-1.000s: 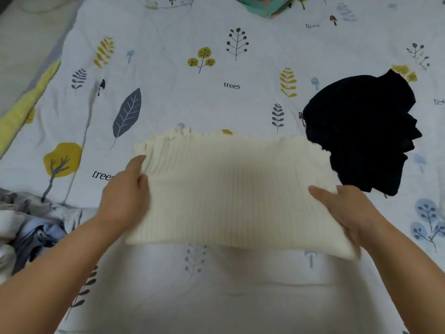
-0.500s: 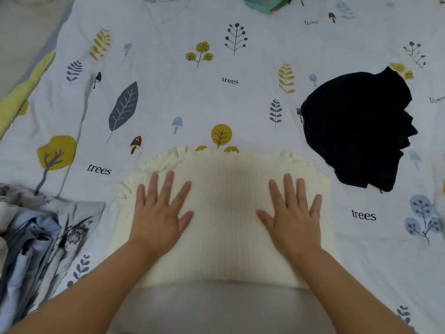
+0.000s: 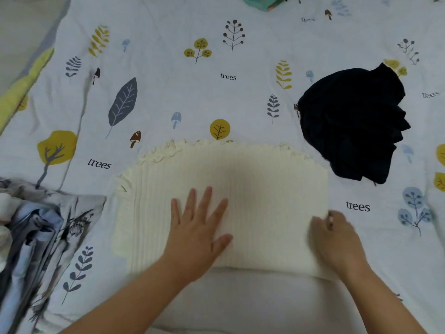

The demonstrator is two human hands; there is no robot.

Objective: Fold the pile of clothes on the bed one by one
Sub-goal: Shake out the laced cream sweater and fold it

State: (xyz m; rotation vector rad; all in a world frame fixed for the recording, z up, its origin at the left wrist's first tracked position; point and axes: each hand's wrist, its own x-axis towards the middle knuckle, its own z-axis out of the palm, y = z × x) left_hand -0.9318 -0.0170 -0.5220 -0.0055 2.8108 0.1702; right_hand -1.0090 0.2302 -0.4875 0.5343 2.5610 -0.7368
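A cream ribbed knit garment [image 3: 265, 189] with a frilled far edge lies folded flat on the bed in front of me. My left hand [image 3: 199, 227] presses flat on its middle, fingers spread. At the garment's right edge my right hand [image 3: 334, 237] is blurred, its fingers curled onto the edge. A crumpled black garment [image 3: 351, 121] lies to the right, beyond the cream one. A heap of grey and blue patterned clothes [image 3: 36, 237] sits at the left edge.
The bed sheet [image 3: 168, 92] is pale with printed trees, leaves and mushrooms. A teal folded item [image 3: 262, 2] shows at the top edge. A yellow strip of bedding [image 3: 24, 85] runs along the far left side.
One second ago both hands held the cream garment up by its sides; they then laid it flat and pressed it. Since then the left hand slid toward the middle and the right hand moved to the right edge.
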